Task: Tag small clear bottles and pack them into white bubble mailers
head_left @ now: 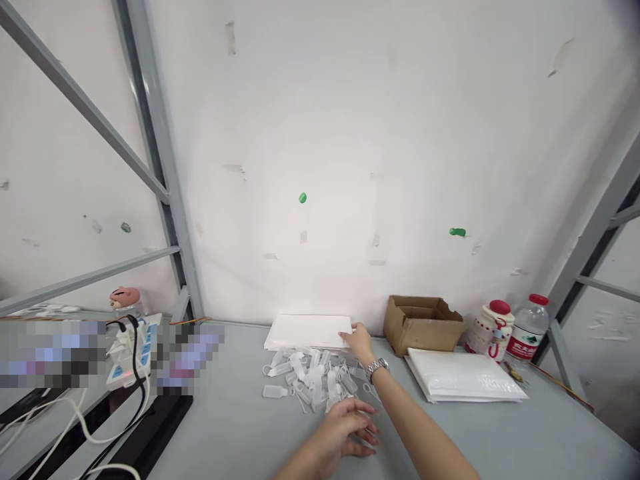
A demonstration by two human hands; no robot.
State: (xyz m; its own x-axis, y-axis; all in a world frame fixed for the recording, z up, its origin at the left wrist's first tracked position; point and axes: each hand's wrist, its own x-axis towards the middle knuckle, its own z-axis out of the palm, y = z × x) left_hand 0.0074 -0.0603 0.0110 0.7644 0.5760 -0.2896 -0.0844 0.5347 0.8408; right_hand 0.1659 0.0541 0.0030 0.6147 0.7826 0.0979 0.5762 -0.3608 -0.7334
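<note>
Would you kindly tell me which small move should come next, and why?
Probably the right hand should lift the top of the flat, white, rectangular stack, seemingly paper: its fingers are at the stack's right edge, while the left hand looks empty and open beside the heap of small translucent plastic pieces.

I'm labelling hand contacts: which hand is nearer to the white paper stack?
Right: the right hand is at the right end of the white paper stack; the left hand is farther off, nearer the camera.
</note>
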